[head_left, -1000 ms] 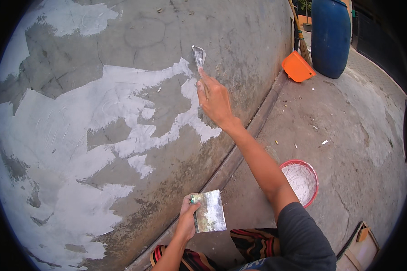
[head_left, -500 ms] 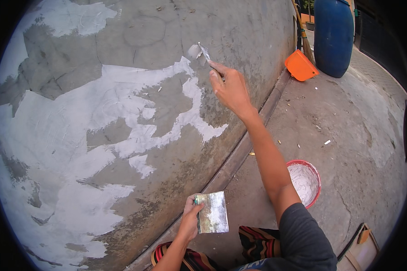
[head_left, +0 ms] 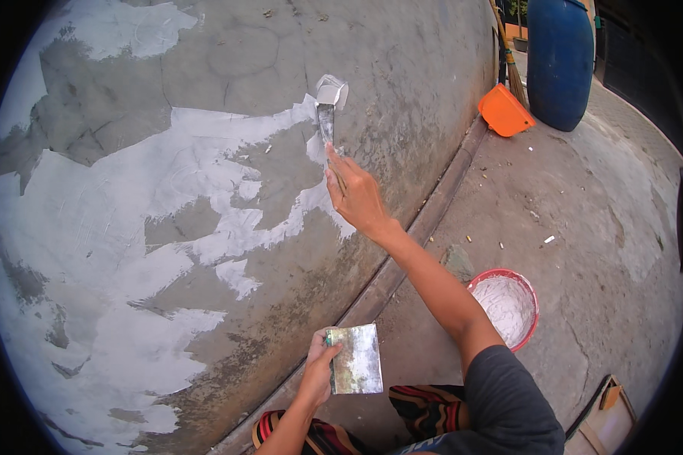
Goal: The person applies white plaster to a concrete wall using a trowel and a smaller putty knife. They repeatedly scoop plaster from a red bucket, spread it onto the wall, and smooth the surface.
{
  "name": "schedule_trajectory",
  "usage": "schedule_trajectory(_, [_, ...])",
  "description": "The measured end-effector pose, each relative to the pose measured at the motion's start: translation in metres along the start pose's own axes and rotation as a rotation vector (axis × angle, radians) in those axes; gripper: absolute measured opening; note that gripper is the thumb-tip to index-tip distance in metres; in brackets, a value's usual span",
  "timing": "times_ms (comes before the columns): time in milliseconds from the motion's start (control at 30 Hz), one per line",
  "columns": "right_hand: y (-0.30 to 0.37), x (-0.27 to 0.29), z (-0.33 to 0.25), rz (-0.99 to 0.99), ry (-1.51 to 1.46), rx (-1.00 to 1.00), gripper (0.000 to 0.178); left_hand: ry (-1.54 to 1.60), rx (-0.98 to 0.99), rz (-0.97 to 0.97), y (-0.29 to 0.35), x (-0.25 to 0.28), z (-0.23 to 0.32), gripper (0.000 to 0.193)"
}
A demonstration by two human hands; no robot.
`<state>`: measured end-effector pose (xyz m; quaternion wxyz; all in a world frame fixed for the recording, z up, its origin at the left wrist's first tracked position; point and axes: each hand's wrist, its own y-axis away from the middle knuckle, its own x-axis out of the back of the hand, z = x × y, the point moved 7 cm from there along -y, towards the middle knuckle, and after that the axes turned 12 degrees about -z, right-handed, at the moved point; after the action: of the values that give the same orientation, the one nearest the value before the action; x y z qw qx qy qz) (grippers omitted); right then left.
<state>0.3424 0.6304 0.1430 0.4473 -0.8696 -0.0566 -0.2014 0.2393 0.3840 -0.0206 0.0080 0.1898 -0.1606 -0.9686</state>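
My right hand (head_left: 354, 193) is closed round the handle of a putty knife (head_left: 325, 121), its blade pointing up and pressed to the grey wall (head_left: 265, 76). A small fresh dab of white putty (head_left: 331, 89) lies at the blade's tip, just above the larger white patches (head_left: 129, 197) spread over the wall. Low in front of me, my left hand (head_left: 317, 370) grips a flat, square metal plate (head_left: 357, 359) by its left edge, thumb on top. The plate's face is shiny with whitish smears.
A red-rimmed bucket of white putty (head_left: 505, 307) stands on the concrete floor by my right arm. Farther off are an orange dustpan (head_left: 505, 111), a broom (head_left: 515, 76) and a blue drum (head_left: 560, 64). A wooden-framed object (head_left: 605, 417) lies at lower right; a ledge (head_left: 379, 288) runs along the wall's foot.
My right hand has moved down and left with the putty knife, whose blade now points straight up. The putty dab on the wall has grown. My left hand has hardly shifted.
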Motion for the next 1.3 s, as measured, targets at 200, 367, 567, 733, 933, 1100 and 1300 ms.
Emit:
schedule_trajectory(200, [0.013,0.041,-0.003,0.002,-0.169,0.072,0.039,-0.003,-0.001,0.024,0.004,0.009,-0.003,0.027])
schedule_trajectory(367, [-0.029,0.08,-0.011,-0.01,-0.103,-0.021,0.037,-0.025,0.019,-0.008,0.0,-0.002,-0.003,0.029])
schedule_trajectory(567, [0.015,0.046,-0.004,-0.042,-0.145,0.034,0.036,0.006,0.019,0.021,0.001,0.002,-0.003,0.03])
schedule_trajectory(733, [-0.002,0.059,0.007,0.119,-0.091,0.031,0.038,-0.012,0.023,0.022,0.005,0.003,-0.005,0.031])
schedule_trajectory(933, [0.019,-0.003,0.036,0.066,-0.013,0.055,0.04,-0.007,0.018,0.007,0.001,0.001,0.0,0.03])
schedule_trajectory(1100, [0.035,0.034,0.037,0.064,-0.106,0.139,0.04,0.0,0.012,0.034,0.003,0.004,0.0,0.03])
schedule_trajectory(1300, [-0.03,0.081,0.033,-0.034,-0.2,-0.091,0.039,-0.002,0.03,0.001,0.0,0.004,-0.006,0.03])
